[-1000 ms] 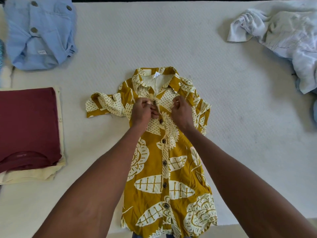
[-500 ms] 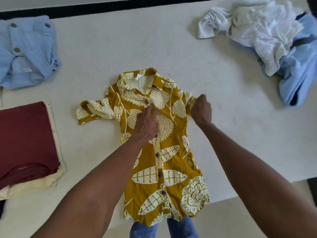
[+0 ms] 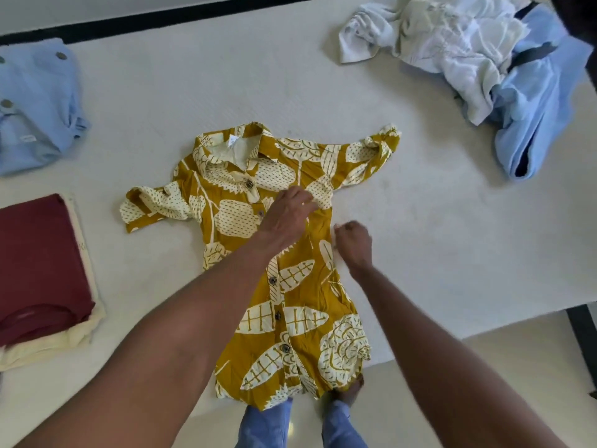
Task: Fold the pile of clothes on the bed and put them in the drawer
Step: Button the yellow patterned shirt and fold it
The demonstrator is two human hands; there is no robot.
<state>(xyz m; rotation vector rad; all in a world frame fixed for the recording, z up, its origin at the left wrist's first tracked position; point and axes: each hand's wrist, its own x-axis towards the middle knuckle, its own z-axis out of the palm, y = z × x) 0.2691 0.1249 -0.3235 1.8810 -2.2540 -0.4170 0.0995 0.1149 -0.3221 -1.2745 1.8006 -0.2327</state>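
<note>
While the left hand (image 3: 286, 215) lies flat, fingers straight, on the chest of the mustard leaf-print shirt (image 3: 274, 253) spread on the bed (image 3: 420, 237), the right hand (image 3: 353, 242) — fingers curled — pinches the shirt's side edge.

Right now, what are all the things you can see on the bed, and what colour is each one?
patterned shirt: one, mustard yellow with cream leaves, spread flat mid-bed, hem hanging over the near edge.
folded stack: maroon piece on a cream one, left edge.
light blue garment: one, with buttons, far left.
unfolded pile: white and light blue clothes, far right corner.
bed: one, off-white cover.
left hand: flat on the shirt's chest.
right hand: fingers curled at the shirt's right side edge; whether it pinches the cloth is unclear.
legs: blue jeans, bottom of the view.
</note>
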